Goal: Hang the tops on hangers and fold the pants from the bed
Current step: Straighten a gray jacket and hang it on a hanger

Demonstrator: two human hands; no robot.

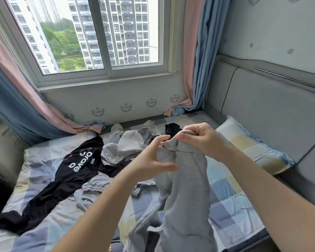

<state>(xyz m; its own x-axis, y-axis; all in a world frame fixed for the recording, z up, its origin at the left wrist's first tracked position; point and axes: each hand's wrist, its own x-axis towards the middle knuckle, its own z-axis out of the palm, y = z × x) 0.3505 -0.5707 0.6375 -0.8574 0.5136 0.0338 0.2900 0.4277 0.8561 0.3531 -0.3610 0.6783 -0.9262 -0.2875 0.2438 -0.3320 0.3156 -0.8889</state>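
Observation:
A grey sweat garment [186,193] hangs lifted above the bed, its top hem bunched between both hands. My right hand [198,137] grips that hem from above with curled fingers. My left hand [153,160] pinches the hem's left end between thumb and fingers. On the checked bedsheet [44,179] lie black pants with white lettering [69,171], a heap of light grey clothes [124,146], grey pants with an elastic cuff [93,190] and a small black garment [173,129] at the back.
A checked pillow [251,144] leans by the padded grey headboard [271,110] on the right. Pink and blue curtains [193,60] frame the window [91,33] behind the bed. A thin white cord [241,200] lies on the sheet at right.

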